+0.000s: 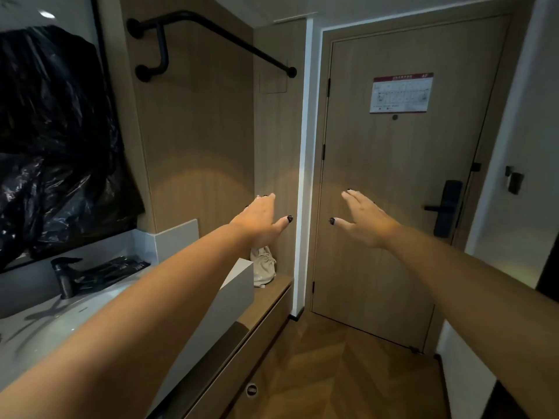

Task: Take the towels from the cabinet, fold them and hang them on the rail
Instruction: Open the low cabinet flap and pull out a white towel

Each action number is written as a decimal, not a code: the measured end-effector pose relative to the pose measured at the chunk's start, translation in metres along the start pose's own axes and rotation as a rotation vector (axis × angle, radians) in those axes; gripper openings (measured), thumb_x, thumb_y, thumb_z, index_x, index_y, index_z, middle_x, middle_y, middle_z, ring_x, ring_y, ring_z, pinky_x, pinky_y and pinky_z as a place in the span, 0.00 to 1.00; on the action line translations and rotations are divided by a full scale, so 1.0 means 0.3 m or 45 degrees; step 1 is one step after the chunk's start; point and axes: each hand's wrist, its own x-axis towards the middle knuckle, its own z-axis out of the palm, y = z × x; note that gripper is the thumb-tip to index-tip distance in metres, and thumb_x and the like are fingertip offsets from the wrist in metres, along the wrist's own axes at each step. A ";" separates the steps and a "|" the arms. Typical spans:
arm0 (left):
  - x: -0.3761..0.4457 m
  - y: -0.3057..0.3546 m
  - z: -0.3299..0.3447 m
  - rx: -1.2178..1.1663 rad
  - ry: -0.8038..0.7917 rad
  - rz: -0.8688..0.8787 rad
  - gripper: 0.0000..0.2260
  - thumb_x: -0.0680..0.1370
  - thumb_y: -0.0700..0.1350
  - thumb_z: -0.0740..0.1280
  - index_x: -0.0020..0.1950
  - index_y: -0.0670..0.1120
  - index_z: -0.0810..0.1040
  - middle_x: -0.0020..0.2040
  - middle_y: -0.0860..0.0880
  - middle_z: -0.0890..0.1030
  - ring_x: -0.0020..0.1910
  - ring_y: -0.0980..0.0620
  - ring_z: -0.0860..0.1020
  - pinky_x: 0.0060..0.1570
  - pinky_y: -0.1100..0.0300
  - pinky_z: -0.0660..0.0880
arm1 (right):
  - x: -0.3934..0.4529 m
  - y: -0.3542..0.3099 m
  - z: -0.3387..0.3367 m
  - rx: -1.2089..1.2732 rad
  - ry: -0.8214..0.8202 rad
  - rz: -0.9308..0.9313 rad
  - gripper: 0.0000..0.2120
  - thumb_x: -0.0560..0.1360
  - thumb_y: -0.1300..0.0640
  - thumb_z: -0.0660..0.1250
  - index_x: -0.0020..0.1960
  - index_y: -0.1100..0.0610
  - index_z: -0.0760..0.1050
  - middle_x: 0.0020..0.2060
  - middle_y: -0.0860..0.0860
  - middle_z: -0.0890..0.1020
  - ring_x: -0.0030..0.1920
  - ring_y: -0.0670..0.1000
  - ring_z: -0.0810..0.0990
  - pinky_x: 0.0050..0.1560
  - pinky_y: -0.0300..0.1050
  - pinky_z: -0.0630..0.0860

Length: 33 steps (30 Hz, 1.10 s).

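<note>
Rail [230, 34]: black, bare, upper left of frame on wood panel. Towels not visible. Left hand [260, 220] and right hand [364, 219] mid-frame, fingers straight, spread, holding nothing. Beige cloth bag [262, 269] below left hand, on cabinet [260, 325] top.

A single wide-angle view from head height looks forward and slightly down along both outstretched bare arms. It faces the closed light-wood door [402, 189] straight ahead, standing near the right end of the grey vanity counter [39, 328] at the left edge. The black wall-mounted rail [230, 37] sits high at upper left.
</note>
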 end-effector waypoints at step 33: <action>1.055 -0.244 0.485 0.014 -0.174 0.071 0.32 0.83 0.57 0.56 0.81 0.44 0.47 0.81 0.45 0.50 0.80 0.48 0.45 0.77 0.48 0.53 | 0.930 0.485 0.503 0.104 -0.085 -0.046 0.34 0.82 0.47 0.58 0.80 0.57 0.47 0.80 0.51 0.50 0.79 0.49 0.46 0.76 0.46 0.49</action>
